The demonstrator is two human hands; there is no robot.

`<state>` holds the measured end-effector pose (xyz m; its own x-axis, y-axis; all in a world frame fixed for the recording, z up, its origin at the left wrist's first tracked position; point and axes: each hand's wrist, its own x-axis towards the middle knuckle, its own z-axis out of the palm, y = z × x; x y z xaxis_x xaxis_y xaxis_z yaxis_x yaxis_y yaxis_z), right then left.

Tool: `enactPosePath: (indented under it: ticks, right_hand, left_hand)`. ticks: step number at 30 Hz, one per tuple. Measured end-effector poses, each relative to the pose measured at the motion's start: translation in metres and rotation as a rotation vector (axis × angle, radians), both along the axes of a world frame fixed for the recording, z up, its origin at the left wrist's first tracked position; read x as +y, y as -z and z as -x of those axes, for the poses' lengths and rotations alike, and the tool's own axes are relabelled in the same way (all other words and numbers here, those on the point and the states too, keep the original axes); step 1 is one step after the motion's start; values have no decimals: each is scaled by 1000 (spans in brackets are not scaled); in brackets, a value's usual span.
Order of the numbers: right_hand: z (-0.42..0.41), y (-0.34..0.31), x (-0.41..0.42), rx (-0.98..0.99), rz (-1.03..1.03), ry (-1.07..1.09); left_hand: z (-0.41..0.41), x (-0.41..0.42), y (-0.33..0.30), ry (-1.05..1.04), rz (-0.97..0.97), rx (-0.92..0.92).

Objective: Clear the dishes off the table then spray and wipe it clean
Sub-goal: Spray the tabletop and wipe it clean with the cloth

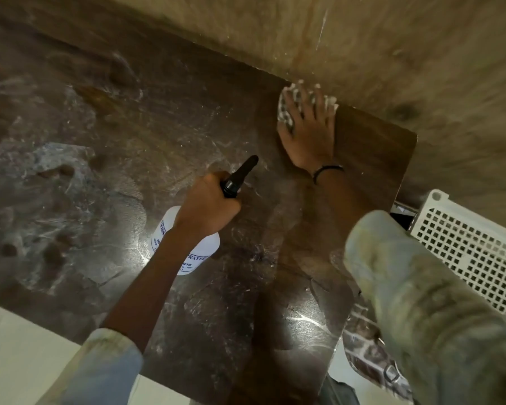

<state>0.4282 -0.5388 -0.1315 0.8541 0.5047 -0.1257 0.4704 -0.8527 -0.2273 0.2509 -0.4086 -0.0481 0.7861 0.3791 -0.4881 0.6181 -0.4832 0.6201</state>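
Streaked with wet smears, the dark wooden bench point(164, 118) is seen from above against a pale wood floor. A white spray bottle point(184, 252) is held over it by the neck in the left hand point(208, 204), fingers curled round it. A patterned cloth point(287, 109) is pressed flat at the far edge by the right hand point(307, 130), fingers spread. A white perforated basket point(465, 249) stands at right.

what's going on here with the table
A person is cleaning a dark, glossy table. The left hand grips a white spray bottle by its black trigger head, nozzle aimed across the top. The right hand presses a checkered cloth flat at the far edge. No dishes show on the table; a white perforated basket sits off its right side.
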Motion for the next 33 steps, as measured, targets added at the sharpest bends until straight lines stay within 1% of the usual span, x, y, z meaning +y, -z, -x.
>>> enactPosePath:
  ticks: [3,5,6,7,10,13,16,20,24,27,30,33]
  right_hand:
    - [30,1,20,-13,-11,-230]
    - [48,0,3,-42,-4,-401]
    - [50,1,-12,-48,0,-441]
    - [49,0,-28,-47,-4,-438]
    - [39,-2,-73,-37,-2,-290]
    - [39,0,-88,-31,18,-217]
    - [40,1,-89,-16,14,-210]
    - [40,1,-90,-3,18,-204]
    - [41,0,-89,-8,18,-204]
    - [46,0,-83,9,2,-151]
    - [60,-1,-64,-5,-5,-99]
    - [79,-2,-41,-13,-39,-163]
  left_hand:
    - [10,-6,-1,36,-40,27]
    - [18,-11,-2,71,-13,57]
    - [21,-13,-2,88,9,69]
    - [25,-17,-3,106,23,75]
    - [30,-27,-2,141,39,101]
    - [32,-38,0,174,87,119]
    - [36,-47,3,234,81,135]
    - [41,-47,6,235,55,139]
    - [43,-38,5,179,72,124]
    - [44,-33,6,99,59,120]
    - [44,-26,7,83,45,95]
    - [45,-22,7,66,61,74]
